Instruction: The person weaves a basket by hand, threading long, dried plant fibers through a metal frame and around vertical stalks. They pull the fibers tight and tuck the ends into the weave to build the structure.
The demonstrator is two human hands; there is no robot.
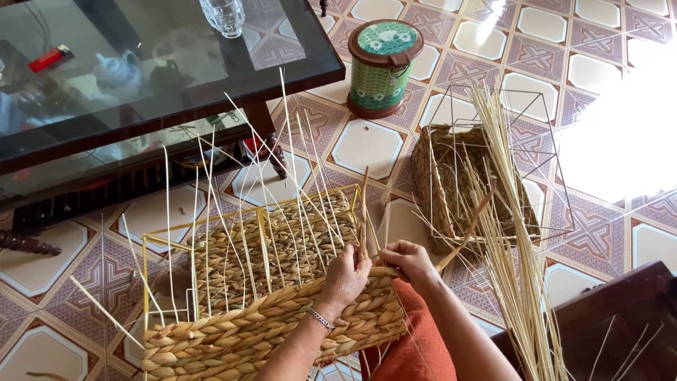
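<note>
We saw the basket (268,282) lying on its side across the person's lap, with its open mouth facing away and its long side running from the lower left up to the right. Both hands met at the basket's right end, at the top corner of the yellow wire frame (257,215). The left hand (345,276) lay on the thick braided rim with its fingers curled down over the weave. We could not tell whether it pinched a strand. The right hand (411,259) sat just beside it, nearly touching, and its fingers were closed around a flat brown strand (467,233) that ran up and to the right, away from the basket. So the strand lay on the right hand's side, and that hand was nearer to it. A loose bundle of pale straws (518,282) stood near the right arm, and a second, half-made basket (458,187) lay well apart on the tiled floor (367,144).
</note>
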